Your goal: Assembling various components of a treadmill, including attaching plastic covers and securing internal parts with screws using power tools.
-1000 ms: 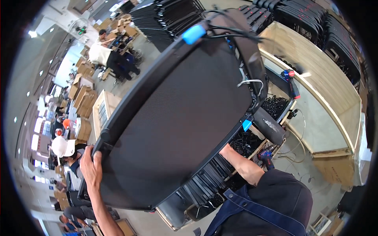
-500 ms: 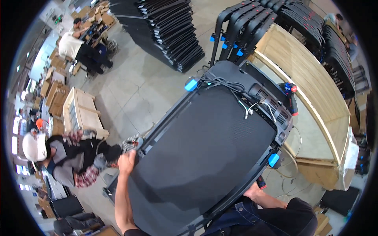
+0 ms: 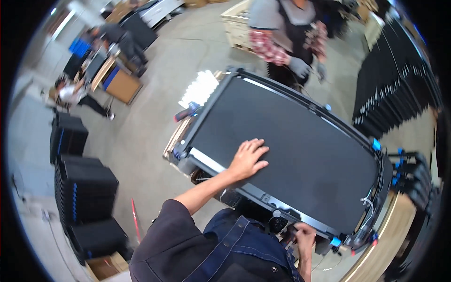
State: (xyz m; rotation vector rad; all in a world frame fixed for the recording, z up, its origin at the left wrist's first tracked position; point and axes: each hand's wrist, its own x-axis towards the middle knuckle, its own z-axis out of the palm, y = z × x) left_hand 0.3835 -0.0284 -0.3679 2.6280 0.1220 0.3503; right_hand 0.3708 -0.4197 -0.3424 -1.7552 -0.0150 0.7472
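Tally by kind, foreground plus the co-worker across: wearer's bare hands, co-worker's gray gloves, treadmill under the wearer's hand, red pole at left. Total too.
Wearer's left hand and right hand: 2
Gray gloves: 2
Treadmill: 1
Red pole: 1
Total: 6

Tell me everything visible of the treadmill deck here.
The treadmill deck lies belt-up, slanting down to the right in view. Its matte black belt looks like rubber; dark long rails shine pale in places. Blue corner pieces and a pale cable mark its right end. The left hand lies on the belt, fingers spread; the right hand is at the near rail, contact unclear.
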